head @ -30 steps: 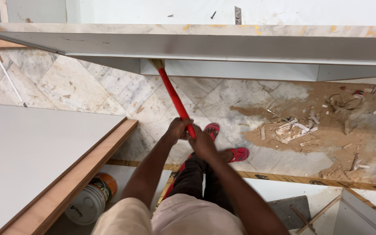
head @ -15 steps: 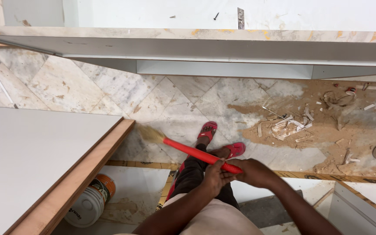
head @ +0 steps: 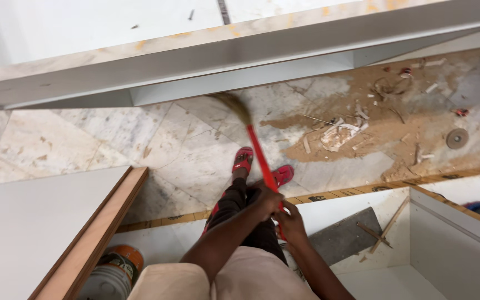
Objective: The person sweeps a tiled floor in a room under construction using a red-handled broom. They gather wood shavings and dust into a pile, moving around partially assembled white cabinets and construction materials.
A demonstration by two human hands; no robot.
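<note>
Broom (head: 256,153): red-handled, straw head blurred on the marble floor (head: 112,133) just below the long white cabinet shelf (head: 240,80), handle running down-right to both hands at frame centre.

Largest first: marble floor fills the middle band, tiles laid on a diagonal. White cabinet unit with a stone-look top edge crosses the top of the view. White board with a wood edge (head: 93,228) sits lower left. White open box panel (head: 451,239) lower right, thin wood sticks lying beside it. Sawdust patch (head: 373,133) on the floor to the right, scattered with wood chips and scraps; the broom head is left of it, apart. Orange-and-white bucket (head: 112,272) under the board edge, bottom left. Round grinding disc (head: 457,138) on the dusty floor far right. Red sandals (head: 262,166) on the person's feet, either side of the handle.

Left hand (head: 265,200) grip wrapped tight round the red handle, upper position. Right hand (head: 291,222) grip closed round the handle just below it, hands touching.
</note>
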